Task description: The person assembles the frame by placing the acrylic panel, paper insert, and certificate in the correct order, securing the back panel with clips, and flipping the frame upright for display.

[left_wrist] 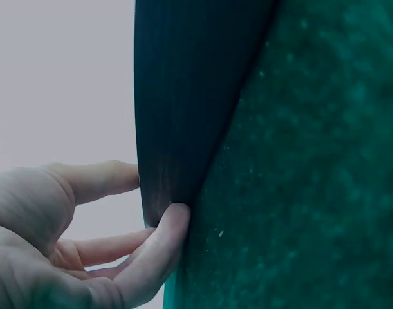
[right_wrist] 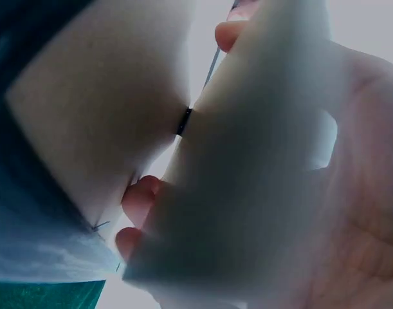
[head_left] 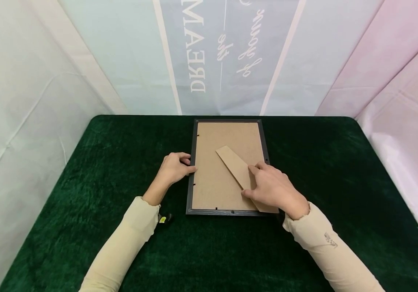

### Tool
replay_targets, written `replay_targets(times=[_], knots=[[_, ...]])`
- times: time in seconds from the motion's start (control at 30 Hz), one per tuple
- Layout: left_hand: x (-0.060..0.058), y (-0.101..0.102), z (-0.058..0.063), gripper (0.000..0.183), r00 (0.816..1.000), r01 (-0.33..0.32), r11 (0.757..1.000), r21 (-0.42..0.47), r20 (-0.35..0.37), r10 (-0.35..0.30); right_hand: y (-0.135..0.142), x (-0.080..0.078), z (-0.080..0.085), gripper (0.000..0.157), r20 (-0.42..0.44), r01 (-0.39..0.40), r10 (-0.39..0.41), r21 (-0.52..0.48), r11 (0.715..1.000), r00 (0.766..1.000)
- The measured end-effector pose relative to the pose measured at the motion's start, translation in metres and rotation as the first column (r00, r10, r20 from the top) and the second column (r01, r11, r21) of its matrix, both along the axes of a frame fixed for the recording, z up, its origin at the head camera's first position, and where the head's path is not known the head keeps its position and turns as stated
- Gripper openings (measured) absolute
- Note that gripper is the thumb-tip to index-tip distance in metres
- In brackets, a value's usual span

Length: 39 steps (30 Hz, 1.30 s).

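A picture frame with a black border lies back side up on the green cloth, showing its brown backboard. At its left edge, my left hand pinches the border, thumb on top and fingers against the outer side. My right hand grips a long tan stand leg, which slants across the lower right of the backboard. In the right wrist view, fingertips curl round the edge of the leg, which stands tilted away from the board. Whether the leg's far end is attached cannot be told.
Dark green velvety cloth covers the table. Small black tabs sit along the frame's inner edge. A small dark object with a yellow-green label shows by the left cuff. A printed backdrop hangs behind the table.
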<state>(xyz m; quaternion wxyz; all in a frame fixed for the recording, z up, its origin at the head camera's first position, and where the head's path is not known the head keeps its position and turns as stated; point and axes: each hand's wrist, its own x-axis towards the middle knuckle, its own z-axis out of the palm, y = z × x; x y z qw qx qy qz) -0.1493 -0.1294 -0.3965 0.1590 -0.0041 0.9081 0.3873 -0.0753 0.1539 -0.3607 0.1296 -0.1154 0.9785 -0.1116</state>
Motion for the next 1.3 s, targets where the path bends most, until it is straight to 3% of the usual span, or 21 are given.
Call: replay_targets(times=[0.4,0.67,0.77,0.83,0.9,1.03,1.13,1.3], knots=[[0.003,0.003,-0.001,0.041,0.992,-0.022,1.000,-0.017,-0.124,0.019,-0.004,-0.001,-0.004,0.077,-0.044,0.021,-0.020,0.025,0.999,0.999],[0.008,0.009,0.000,0.034,0.962,-0.076,0.996,-0.039,-0.264,0.063,0.000,-0.005,-0.003,0.074,-0.011,0.024,-0.025,-0.027,0.999,1.000],[0.008,0.010,0.002,0.035,0.955,-0.092,0.996,-0.014,-0.284,0.084,0.003,-0.006,-0.002,0.073,0.001,0.024,-0.024,-0.042,0.999,1.000],[0.007,0.009,0.004,0.036,0.958,-0.105,0.993,0.046,-0.264,0.114,0.004,-0.007,-0.001,0.073,0.012,0.025,-0.025,-0.053,0.998,1.000],[0.006,0.006,0.005,0.039,0.968,-0.123,0.981,0.150,-0.200,0.152,0.006,-0.008,0.000,0.074,0.022,0.031,-0.029,-0.066,0.997,0.999],[0.003,0.000,0.009,0.047,0.982,-0.155,0.908,0.389,-0.037,0.184,0.010,-0.009,0.004,0.076,0.042,0.048,-0.044,-0.093,0.994,0.998],[0.001,-0.003,0.013,0.053,0.988,-0.150,0.859,0.490,0.046,0.147,0.013,-0.010,0.006,0.076,0.039,0.056,-0.052,-0.118,0.991,0.998],[0.001,-0.008,0.017,0.061,0.992,-0.107,0.829,0.549,0.119,0.049,0.016,-0.009,0.007,0.074,0.023,0.049,-0.046,-0.148,0.988,0.999]])
